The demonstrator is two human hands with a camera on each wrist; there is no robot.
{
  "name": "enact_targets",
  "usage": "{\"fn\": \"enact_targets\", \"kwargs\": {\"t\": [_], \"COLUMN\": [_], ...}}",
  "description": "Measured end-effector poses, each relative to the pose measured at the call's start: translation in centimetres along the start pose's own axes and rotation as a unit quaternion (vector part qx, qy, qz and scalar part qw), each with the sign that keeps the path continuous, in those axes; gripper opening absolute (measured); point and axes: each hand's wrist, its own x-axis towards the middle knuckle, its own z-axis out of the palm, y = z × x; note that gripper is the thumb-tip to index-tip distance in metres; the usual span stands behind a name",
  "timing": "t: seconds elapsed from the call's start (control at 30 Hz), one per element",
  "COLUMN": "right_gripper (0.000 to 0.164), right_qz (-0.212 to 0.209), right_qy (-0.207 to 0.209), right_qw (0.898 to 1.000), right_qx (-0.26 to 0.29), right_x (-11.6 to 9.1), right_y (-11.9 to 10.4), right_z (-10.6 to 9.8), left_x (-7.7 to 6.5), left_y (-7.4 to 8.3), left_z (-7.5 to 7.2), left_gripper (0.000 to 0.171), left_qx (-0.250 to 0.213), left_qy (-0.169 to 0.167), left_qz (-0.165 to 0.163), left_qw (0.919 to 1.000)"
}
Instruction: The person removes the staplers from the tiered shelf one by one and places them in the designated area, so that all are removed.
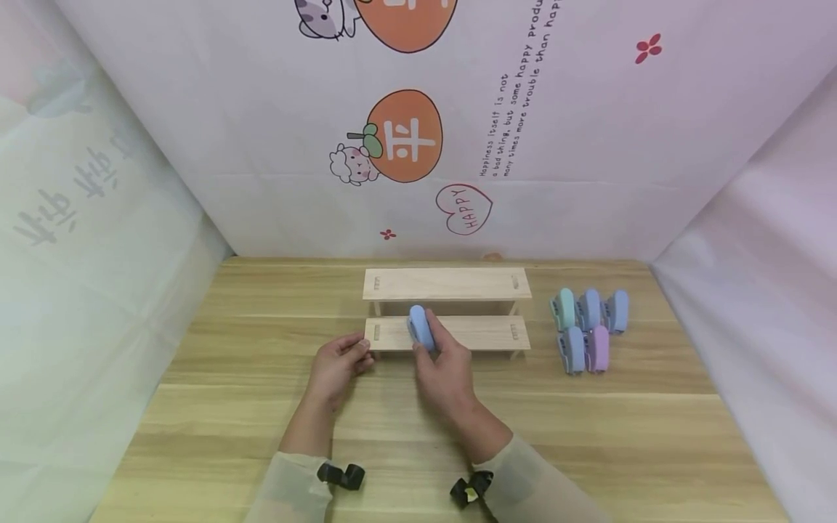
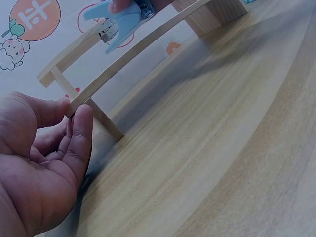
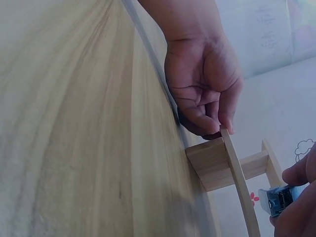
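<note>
A two-tier wooden rack (image 1: 471,333) stands on the table. At the left end of its lower shelf, my left hand (image 1: 336,368) pinches the board's corner between thumb and fingers, as the left wrist view also shows. My right hand (image 1: 447,370) holds a small light-blue stapler (image 1: 421,327) over the lower shelf, left of its middle. Metal parts of this stapler (image 2: 121,24) show in the left wrist view. Whether it touches the shelf, I cannot tell.
To the right of the rack, several small staplers stand in two rows: a mint one (image 1: 564,310), blue ones (image 1: 615,312) and a purple one (image 1: 597,349). A printed white cloth (image 1: 275,145) hangs behind the wooden table (image 1: 248,327) and at both sides.
</note>
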Motion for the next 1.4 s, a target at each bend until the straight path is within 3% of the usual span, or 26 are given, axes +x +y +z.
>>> {"fn": "enact_targets", "kwargs": {"t": [0.17,0.37,0.6,0.9,1.4], "right_gripper": [0.058,0.057,0.058,0.057,0.058], "right_qz": [0.016,0.004,-0.005,0.019,0.028], "right_qy": [0.000,0.002,0.019,0.049,0.049], "right_qw": [1.000,1.000,1.000,0.999,0.998], "right_qx": [0.008,0.011,0.008,0.012,0.007], "right_x": [0.0,0.0,0.0,0.4,0.4], "right_y": [0.0,0.3,0.4,1.0,0.9], "right_z": [-0.3,-0.6,-1.3,-2.6,-4.1], "left_x": [0.0,-0.1,-0.1,-0.1,-0.1], "left_y": [0.1,0.1,0.1,0.2,0.0], "left_z": [0.1,0.1,0.1,0.2,0.1], "left_gripper": [0.037,0.038,0.040,0.041,0.040], "left_qx": [0.001,0.000,0.002,-0.005,-0.008], "left_qy": [0.000,0.002,0.000,-0.001,0.001], "left_qz": [0.003,0.001,-0.003,-0.002,0.001], "left_qw": [1.0000,1.0000,1.0000,1.0000,1.0000]}}
